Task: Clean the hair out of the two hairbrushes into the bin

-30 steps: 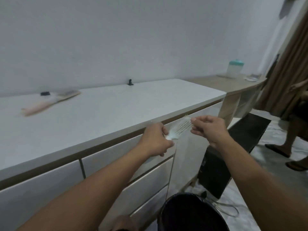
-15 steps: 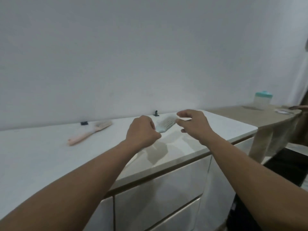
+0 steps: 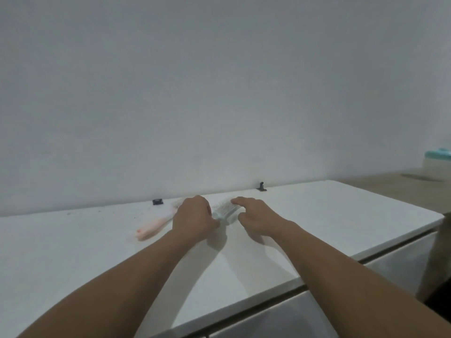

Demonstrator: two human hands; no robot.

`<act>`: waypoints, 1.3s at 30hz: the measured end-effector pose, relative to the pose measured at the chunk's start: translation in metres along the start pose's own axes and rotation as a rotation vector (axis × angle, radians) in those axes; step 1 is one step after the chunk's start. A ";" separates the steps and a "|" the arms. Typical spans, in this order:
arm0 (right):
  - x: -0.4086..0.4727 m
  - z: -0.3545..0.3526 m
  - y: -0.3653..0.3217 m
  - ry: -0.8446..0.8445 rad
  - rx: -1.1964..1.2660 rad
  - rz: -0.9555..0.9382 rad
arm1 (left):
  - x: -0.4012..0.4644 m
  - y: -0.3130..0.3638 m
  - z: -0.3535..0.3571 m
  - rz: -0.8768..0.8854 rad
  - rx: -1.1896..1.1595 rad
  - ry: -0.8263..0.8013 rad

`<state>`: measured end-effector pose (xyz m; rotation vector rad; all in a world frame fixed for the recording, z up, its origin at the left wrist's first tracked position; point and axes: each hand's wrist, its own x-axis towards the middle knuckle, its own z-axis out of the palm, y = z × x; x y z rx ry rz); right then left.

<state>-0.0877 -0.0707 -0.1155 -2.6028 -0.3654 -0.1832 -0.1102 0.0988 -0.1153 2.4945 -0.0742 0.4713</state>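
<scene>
My left hand (image 3: 194, 217) is closed around the handle of a pale blue-white hairbrush (image 3: 223, 209), held low over the white countertop (image 3: 317, 215) near the wall. The fingertips of my right hand (image 3: 256, 215) touch the far end of the brush head, fingers loosely spread. A pink hairbrush (image 3: 156, 224) lies flat on the counter just left of my left hand; its head is partly hidden behind that hand. The bin is out of view.
A small black clip (image 3: 157, 202) and a black hook (image 3: 261, 187) sit at the wall edge. A teal-lidded container (image 3: 436, 164) stands on a wooden desk (image 3: 390, 189) at the right. Drawer fronts run below the counter edge.
Both hands have carried the pale brush from above the bin up and forward over the counter, down beside the pink brush. The view rose, so the bin dropped out of sight.
</scene>
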 end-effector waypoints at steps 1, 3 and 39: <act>0.003 0.003 -0.001 0.000 0.004 0.010 | 0.002 -0.003 0.001 0.004 0.011 0.006; 0.008 0.011 0.002 -0.006 0.001 0.009 | 0.002 -0.006 0.004 0.013 0.026 0.018; -0.039 0.015 0.008 -0.042 -0.288 0.069 | -0.076 0.012 0.013 0.366 0.502 0.039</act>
